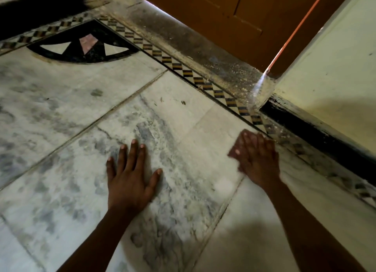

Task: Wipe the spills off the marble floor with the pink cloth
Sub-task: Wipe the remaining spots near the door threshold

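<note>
right hand (257, 159) is blurry, so i think it is rubbing the floor. its fingers lie flat and close together on top of the pink cloth (236, 149). only a small bit of the cloth peeks out past the fingertips and by the thumb side; the rest is hidden under the palm. i cannot tell how much the hand grips it.

left hand (130, 176) has its fingers spread wide and lies flat on the marble floor (61, 109). it holds nothing. i think it props me up.

between the two hands, the floor looks pale and dusty, with grey smudges. more grey spots lie left of the left hand. just past the right hand runs a checkered strip (205, 84), and beyond it a dark wall edge (305, 121).

i judge this to be the middle of wiping. lots of marks are left. next i would push the cloth toward the left hand, pressing down, across the dusty patch.
</note>
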